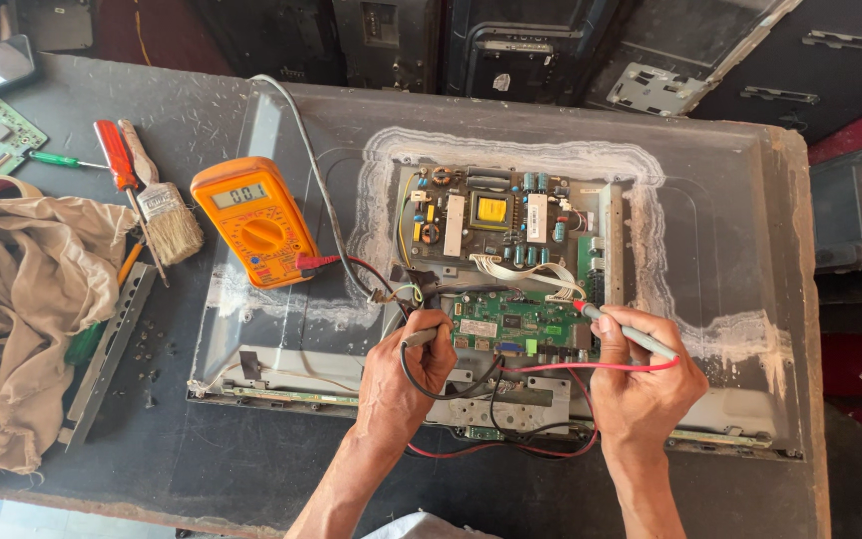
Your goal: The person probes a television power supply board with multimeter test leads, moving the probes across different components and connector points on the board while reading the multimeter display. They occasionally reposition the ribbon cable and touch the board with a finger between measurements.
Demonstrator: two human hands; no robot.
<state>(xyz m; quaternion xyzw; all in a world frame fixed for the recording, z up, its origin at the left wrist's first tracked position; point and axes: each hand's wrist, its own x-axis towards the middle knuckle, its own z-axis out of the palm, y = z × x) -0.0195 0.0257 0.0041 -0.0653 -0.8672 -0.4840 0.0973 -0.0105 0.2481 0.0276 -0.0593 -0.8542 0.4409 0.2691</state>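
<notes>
Dark worktable (251, 469), black panels (511, 40) stacked behind.

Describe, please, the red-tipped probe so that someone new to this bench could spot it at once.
Start at the big grey panel back lying on the table, then find the green circuit board near its lower middle. At that board's right edge, the right hand holds the red-tipped probe, with a red wire trailing from it. The left hand holds the other probe, which has a black wire.
</notes>
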